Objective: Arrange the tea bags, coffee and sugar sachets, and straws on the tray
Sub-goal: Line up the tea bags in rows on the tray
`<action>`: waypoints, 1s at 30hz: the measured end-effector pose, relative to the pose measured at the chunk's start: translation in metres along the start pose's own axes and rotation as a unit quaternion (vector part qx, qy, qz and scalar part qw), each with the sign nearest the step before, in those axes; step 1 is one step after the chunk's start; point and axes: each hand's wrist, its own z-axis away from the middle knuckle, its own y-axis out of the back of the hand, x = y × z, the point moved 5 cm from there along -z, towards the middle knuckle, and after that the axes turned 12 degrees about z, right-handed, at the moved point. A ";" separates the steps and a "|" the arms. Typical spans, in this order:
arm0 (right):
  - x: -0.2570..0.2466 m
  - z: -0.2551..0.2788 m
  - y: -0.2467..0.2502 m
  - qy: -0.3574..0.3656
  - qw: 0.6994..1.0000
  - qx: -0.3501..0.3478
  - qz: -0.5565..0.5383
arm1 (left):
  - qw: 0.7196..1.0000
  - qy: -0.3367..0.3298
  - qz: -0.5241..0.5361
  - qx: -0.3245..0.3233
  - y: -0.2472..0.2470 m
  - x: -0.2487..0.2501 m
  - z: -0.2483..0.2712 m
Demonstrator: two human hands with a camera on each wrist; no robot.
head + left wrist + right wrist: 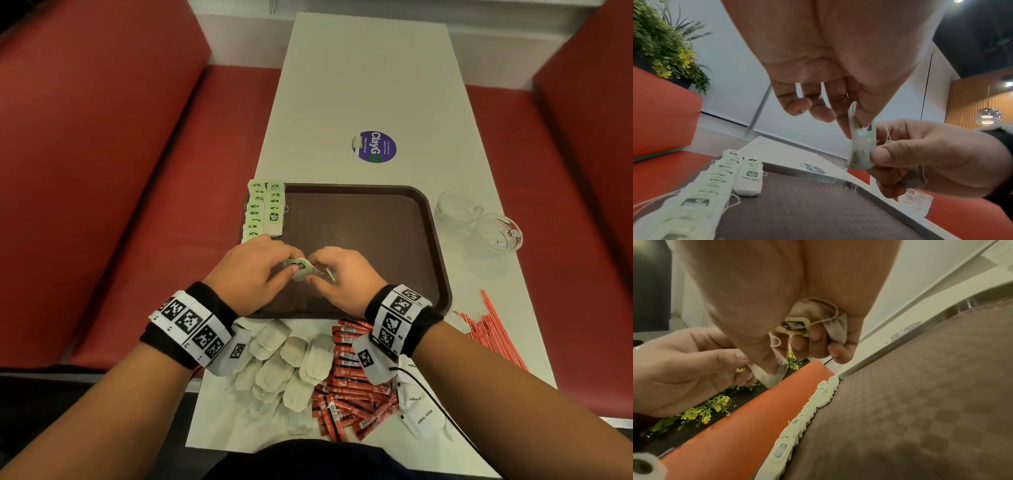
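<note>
The tray (394, 240) lies on the surface (359, 85), in the middle of it. Two rows of tea bags (263, 209) run along the tray's left edge, side by side. Both hands meet above the tray's near part: the left hand (253, 270) and the right hand (346, 277) hold one tea bag (301, 269) between them. Nearer than the tray lies a heap of loose tea bags (284, 363); right of it the coffee sachets (349, 387), then the sugar sachets (421, 411). The straws (493, 329) lie right of the tray's near corner. Two glass cups (479, 222) stand right of the tray. A sticker (374, 146) lies beyond it.
</note>
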 end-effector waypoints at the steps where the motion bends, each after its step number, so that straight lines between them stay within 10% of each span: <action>1: 0.000 -0.001 0.000 0.002 1.000 0.007 0.001 | 1.000 -0.009 0.001 0.008 0.002 0.001 -0.001; 9: 0.002 -0.007 0.004 -0.023 0.999 0.027 -0.028 | 0.975 0.106 0.183 0.064 0.001 -0.016 -0.007; 14: 0.011 -0.006 0.000 -0.112 0.990 -0.033 -0.081 | 0.967 0.223 0.091 0.082 0.004 -0.069 -0.030; 20: 0.011 -0.004 0.008 -0.110 0.991 -0.054 -0.059 | 0.945 0.319 -0.050 -0.052 -0.007 -0.124 -0.066; 30: 0.019 0.003 0.011 -0.112 0.991 -0.029 -0.072 | 0.925 0.369 -0.090 -0.005 0.003 -0.143 -0.088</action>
